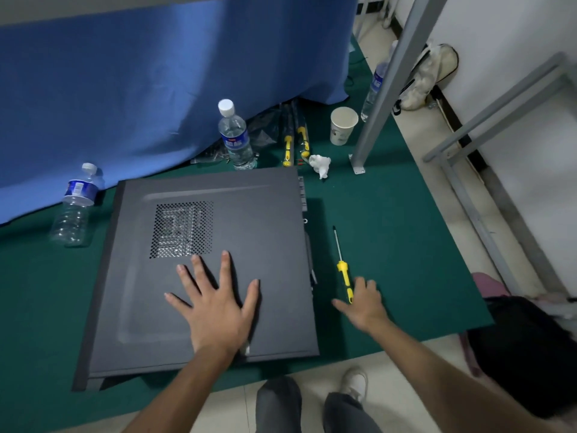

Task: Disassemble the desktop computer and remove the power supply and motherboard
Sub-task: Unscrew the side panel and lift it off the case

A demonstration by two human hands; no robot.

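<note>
Green floor mat (390,214), blue curtain (140,89), left hand (215,307) flat on computer case (249,214), right hand (363,303) grasping screwdriver (343,270)

Left hand (215,303) spread flat, palm down, on the side panel of the computer case (199,270), fingers straight and fanned apart, forearm reaching in from below. Right hand (363,300) just right of the case, fingers curling over a screwdriver's yellow handle (345,278), thumb stretched toward the case

Dim, cool light around me; white wall (515,42) at two o'clock brightest. Soft shadow beneath my computer case (218,276) at six. Straight lines bow toward edges; overall focus slightly soft.
</note>
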